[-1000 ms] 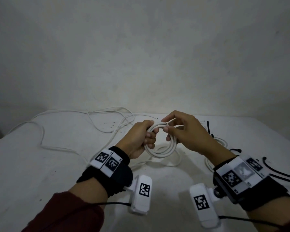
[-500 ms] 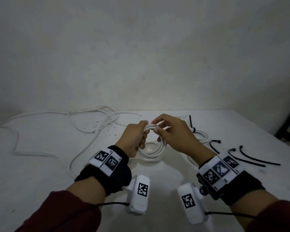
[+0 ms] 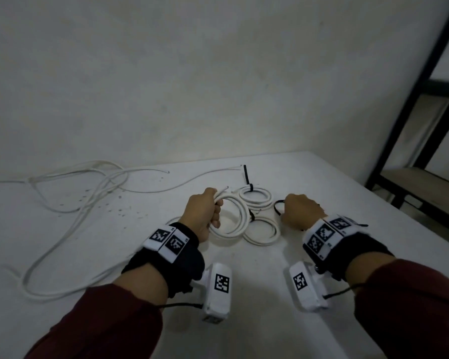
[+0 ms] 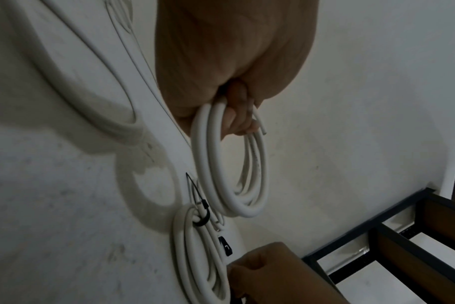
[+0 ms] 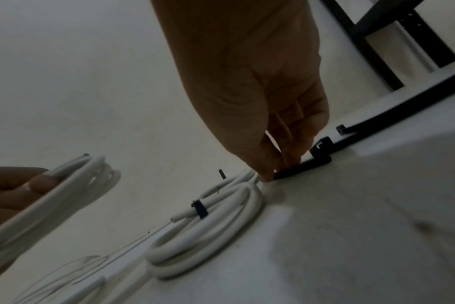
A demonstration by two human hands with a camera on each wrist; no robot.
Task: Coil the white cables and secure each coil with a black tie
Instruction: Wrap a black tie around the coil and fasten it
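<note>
White coil (image 3: 232, 218) gripped in my left hand (image 3: 203, 213); right hand (image 3: 300, 212) just left it, now pinching a black tie (image 5: 299, 167); tying next.

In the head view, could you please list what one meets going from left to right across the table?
Loose white cables → left hand → held coil → tied coils → right hand → black shelf frame.

My left hand (image 3: 204, 212) curls its fingers (image 4: 238, 118) through the untied white coil (image 3: 231, 220), while my right hand (image 3: 300, 212), knuckles up, pinches a black tie (image 5: 299, 167) at its fingertips.
</note>
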